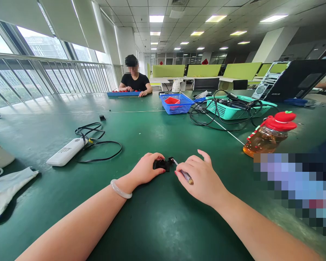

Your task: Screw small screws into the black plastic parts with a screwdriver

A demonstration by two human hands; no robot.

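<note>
A small black part [162, 165] lies low over the green table, with my left hand [148, 168] closed on its left side, thumb in front and fingers behind. My right hand [199, 175] grips a slim screwdriver [186, 176] between thumb and fingers, its little finger raised. The tool slants up to the left, and its thin tip is at the small dark piece at the part's right end. Whether tip and piece touch is too small to tell.
A white power bank [67, 151] with a black cable is left. Beyond are a blue basket [177, 108], a teal basket [228, 114] with cables, and a red-lidded bottle [268, 137] at right. A cloth [12, 192] lies far left. A person [135, 78] sits across the table.
</note>
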